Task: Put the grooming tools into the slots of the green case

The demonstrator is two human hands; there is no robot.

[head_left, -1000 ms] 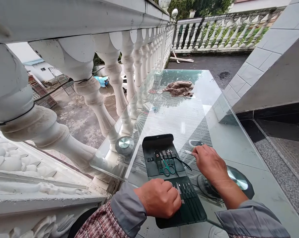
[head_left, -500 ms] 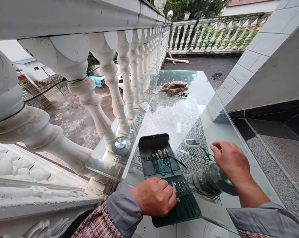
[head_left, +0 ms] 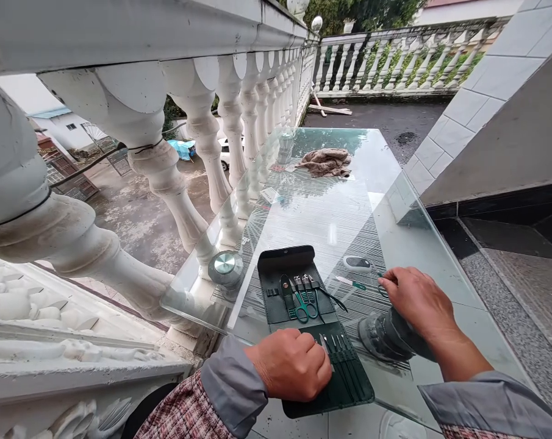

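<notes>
An open dark green manicure case lies on a glass table in front of me, with small scissors, clippers and several slim tools in its loops. My left hand is a closed fist pressing on the case's near-left corner. My right hand rests on the glass to the right, fingers curled over small green-handled scissors that are mostly hidden beneath it. A slim white-and-green tool and a small oval grey item lie between the case and that hand.
A white stone balustrade runs close along the table's left side. A crumpled brown cloth sits at the far end of the glass. Round metal table fittings show at the near corners. A tiled wall rises on the right.
My right hand went right from the slim tool to the small scissors, then settled over them, covering most of them. My left fist stayed on the case.
</notes>
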